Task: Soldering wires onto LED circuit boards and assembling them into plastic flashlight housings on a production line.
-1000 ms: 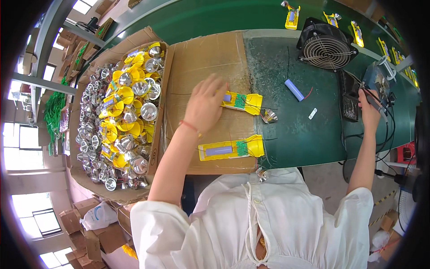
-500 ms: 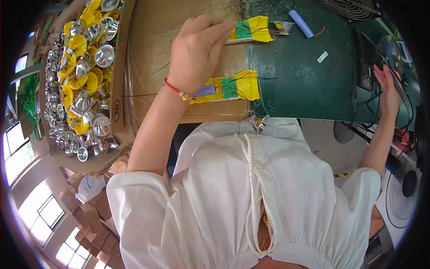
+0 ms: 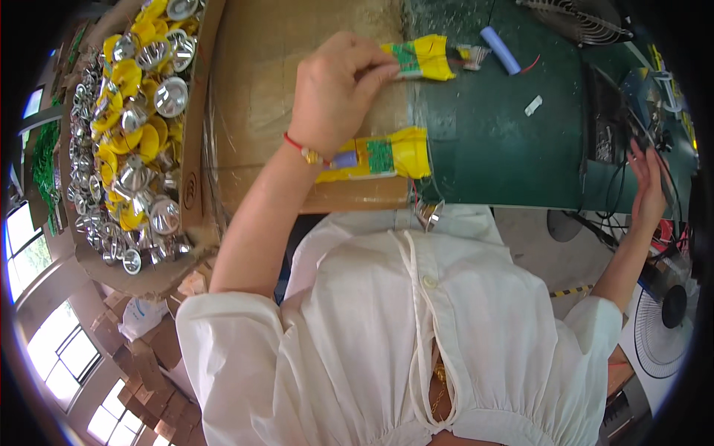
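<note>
My left hand (image 3: 338, 85) is closed in a pinch at the left end of the far yellow plastic housing (image 3: 433, 56), which carries a green circuit board (image 3: 406, 58). Its fingers hide that end and whatever is between them. Below my wrist lies a second yellow housing (image 3: 411, 152) with its own green board (image 3: 380, 157) and a purple cylindrical battery (image 3: 345, 160). A silver reflector cup (image 3: 430, 215) hangs on wires at the table's near edge. At the far right, my right hand (image 3: 649, 182) has its fingers stretched out beside a black device (image 3: 604, 111) and cables.
A cardboard box (image 3: 202, 126) on the left holds many silver reflector cups and yellow discs. A blue cylindrical battery (image 3: 500, 50) with a red wire and a small white piece (image 3: 533, 105) lie on the green table mat (image 3: 506, 149). A wire fan guard (image 3: 576, 18) stands at the back.
My left hand has shifted slightly right along the far housing, its fingers pinching lower. My right hand has moved a little toward me. The whole view has shifted slightly.
</note>
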A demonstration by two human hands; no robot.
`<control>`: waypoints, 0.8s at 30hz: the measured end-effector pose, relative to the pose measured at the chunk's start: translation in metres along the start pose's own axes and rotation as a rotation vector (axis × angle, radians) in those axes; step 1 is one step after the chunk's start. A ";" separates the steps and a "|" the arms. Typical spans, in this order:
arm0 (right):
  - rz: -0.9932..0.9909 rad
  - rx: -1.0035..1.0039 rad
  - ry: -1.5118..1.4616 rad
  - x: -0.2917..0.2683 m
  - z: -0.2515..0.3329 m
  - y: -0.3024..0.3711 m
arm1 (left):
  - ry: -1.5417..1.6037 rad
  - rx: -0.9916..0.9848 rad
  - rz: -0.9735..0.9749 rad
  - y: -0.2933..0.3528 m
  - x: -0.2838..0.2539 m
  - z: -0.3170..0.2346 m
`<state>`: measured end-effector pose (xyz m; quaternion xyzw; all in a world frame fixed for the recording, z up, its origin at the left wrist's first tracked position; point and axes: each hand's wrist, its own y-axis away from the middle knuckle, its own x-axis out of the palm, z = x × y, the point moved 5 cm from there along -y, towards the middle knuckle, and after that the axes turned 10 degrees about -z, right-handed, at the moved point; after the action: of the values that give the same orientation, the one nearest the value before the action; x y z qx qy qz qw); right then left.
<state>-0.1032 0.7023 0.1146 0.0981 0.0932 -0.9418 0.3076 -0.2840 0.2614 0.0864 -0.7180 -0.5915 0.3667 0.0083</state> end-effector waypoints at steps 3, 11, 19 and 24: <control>-0.193 -0.127 0.045 -0.028 0.011 0.027 | 0.024 -0.037 -0.057 0.003 0.002 0.003; 0.467 -0.034 -0.298 0.163 0.037 0.159 | 0.008 -0.123 -0.099 0.007 -0.004 0.002; 0.501 0.039 -0.346 0.220 0.036 0.151 | -0.075 -0.197 0.032 -0.005 0.004 -0.001; 0.492 0.121 -0.360 0.223 0.026 0.151 | -0.116 -0.179 0.046 -0.008 0.004 -0.003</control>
<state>-0.1923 0.4516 0.0680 -0.0324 -0.0457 -0.8453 0.5314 -0.2889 0.2689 0.0904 -0.7067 -0.6050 0.3533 -0.0986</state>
